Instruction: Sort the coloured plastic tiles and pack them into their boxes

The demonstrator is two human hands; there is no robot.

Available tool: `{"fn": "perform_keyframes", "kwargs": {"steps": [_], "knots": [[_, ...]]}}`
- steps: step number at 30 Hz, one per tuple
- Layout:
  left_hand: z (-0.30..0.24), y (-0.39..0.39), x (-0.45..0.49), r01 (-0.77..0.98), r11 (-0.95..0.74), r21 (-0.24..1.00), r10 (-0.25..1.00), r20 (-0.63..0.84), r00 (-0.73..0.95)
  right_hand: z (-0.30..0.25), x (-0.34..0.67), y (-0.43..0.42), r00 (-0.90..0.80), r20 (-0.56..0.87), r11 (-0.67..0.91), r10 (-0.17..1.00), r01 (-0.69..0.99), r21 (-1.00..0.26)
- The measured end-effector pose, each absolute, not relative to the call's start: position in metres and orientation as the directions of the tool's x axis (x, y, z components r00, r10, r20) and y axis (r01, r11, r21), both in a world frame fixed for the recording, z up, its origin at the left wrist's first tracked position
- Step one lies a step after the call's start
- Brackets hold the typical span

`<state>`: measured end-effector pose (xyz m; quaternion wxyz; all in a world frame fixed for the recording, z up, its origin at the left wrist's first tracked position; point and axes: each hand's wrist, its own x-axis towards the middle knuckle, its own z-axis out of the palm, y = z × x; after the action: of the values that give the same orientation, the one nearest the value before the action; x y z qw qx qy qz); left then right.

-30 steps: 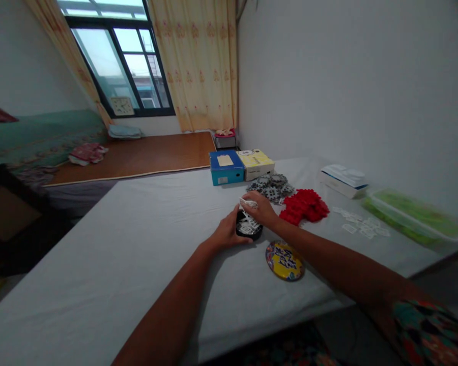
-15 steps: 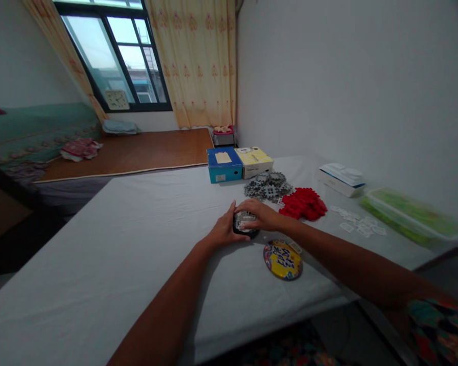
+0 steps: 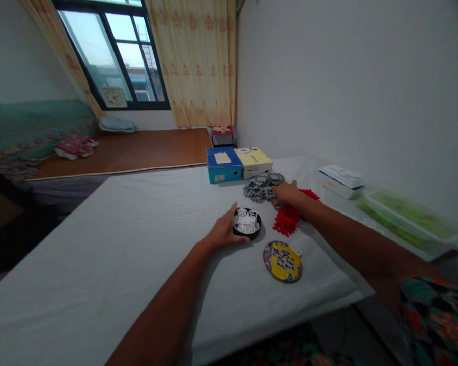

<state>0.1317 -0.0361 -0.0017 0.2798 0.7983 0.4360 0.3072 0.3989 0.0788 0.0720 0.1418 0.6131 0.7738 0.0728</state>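
Observation:
My left hand (image 3: 226, 227) curves round the near left side of a round black container (image 3: 256, 234), thumb and fingers against its wall. Several small white lattice-like plastic pieces (image 3: 246, 220) lie inside it. My right hand (image 3: 286, 194) is bent down at the right edge of a heap of grey plastic pieces (image 3: 257, 188), its fingers together; what they hold, if anything, is hidden. Beneath my right wrist lies a heap of red plastic pieces (image 3: 287, 219), partly covered by the forearm. A round yellow printed lid (image 3: 283, 261) rests on the cloth before the container.
A blue box (image 3: 224, 166) and a yellow-white box (image 3: 253, 161) stand behind the grey heap. To the right are a white tissue-like box (image 3: 339, 182) and a clear tub with green contents (image 3: 412, 216) by the wall. A white cloth (image 3: 137, 254) covers the table.
My right hand has left the container and moved right and away to the grey heap, uncovering the white pieces. The red heap looks shifted nearer. My left hand stays on the container.

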Motion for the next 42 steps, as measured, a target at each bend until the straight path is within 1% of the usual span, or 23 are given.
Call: {"fn": "perform_keyframes", "kwargs": {"steps": [3,10,20,23,25,27,28,29,31,32,33,34,36,38,39,40,42], "knots": [[-0.002,-0.036,0.132,0.530,-0.467,0.708,0.866,0.245,0.436,0.066,0.393,0.080,-0.161,-0.157,0.203,0.974,0.929,0.308],[0.001,-0.037,0.132,0.554,-0.469,0.687,0.865,0.233,0.443,0.063,0.398,0.078,-0.147,-0.133,0.180,0.980,0.940,0.289],[-0.001,-0.036,0.131,0.561,-0.479,0.675,0.861,0.236,0.450,0.073,0.404,0.069,-0.204,-0.138,0.230,0.969,0.948,0.220],[-0.001,-0.036,0.131,0.556,-0.471,0.685,0.865,0.234,0.444,0.078,0.405,0.064,-0.196,-0.091,0.210,0.976,0.960,0.186],[0.000,-0.037,0.131,0.548,-0.468,0.693,0.866,0.236,0.441,0.084,0.407,0.061,-0.184,-0.035,0.187,0.982,0.970,0.156],[0.001,-0.037,0.131,0.546,-0.466,0.696,0.867,0.238,0.438,0.091,0.405,0.058,-0.195,0.063,0.190,0.979,0.979,0.075],[0.001,-0.038,0.132,0.547,-0.465,0.696,0.868,0.239,0.435,0.093,0.403,0.055,-0.226,0.115,0.227,0.967,0.974,0.000],[0.001,-0.038,0.132,0.549,-0.465,0.695,0.869,0.239,0.433,0.094,0.398,0.051,-0.275,0.163,0.294,0.947,0.951,-0.101],[0.000,-0.037,0.132,0.555,-0.464,0.691,0.870,0.239,0.431,0.091,0.384,0.041,-0.412,0.232,0.470,0.881,0.822,-0.323],[-0.001,-0.037,0.131,0.557,-0.466,0.688,0.869,0.239,0.432,0.089,0.376,0.034,-0.491,0.250,0.550,0.835,0.727,-0.411],[-0.002,-0.036,0.131,0.559,-0.469,0.684,0.868,0.241,0.433,0.087,0.368,0.027,-0.560,0.262,0.611,0.786,0.638,-0.469],[-0.003,-0.036,0.131,0.562,-0.473,0.679,0.867,0.244,0.434,0.085,0.362,0.019,-0.608,0.275,0.653,0.745,0.576,-0.492],[-0.005,-0.035,0.131,0.566,-0.481,0.670,0.864,0.250,0.438,0.085,0.359,0.005,-0.641,0.300,0.695,0.707,0.551,-0.462],[-0.005,-0.035,0.131,0.565,-0.488,0.666,0.860,0.257,0.440,0.090,0.373,-0.007,-0.627,0.279,0.679,0.727,0.600,-0.423],[-0.004,-0.035,0.131,0.564,-0.488,0.666,0.860,0.258,0.440,0.092,0.386,-0.014,-0.631,0.227,0.659,0.742,0.622,-0.423],[-0.004,-0.035,0.131,0.565,-0.487,0.666,0.861,0.258,0.439,0.094,0.402,-0.021,-0.652,0.145,0.640,0.744,0.634,-0.434],[-0.002,-0.036,0.131,0.571,-0.482,0.665,0.865,0.254,0.433,0.092,0.434,-0.038,-0.702,-0.047,0.609,0.711,0.648,-0.456]]}}
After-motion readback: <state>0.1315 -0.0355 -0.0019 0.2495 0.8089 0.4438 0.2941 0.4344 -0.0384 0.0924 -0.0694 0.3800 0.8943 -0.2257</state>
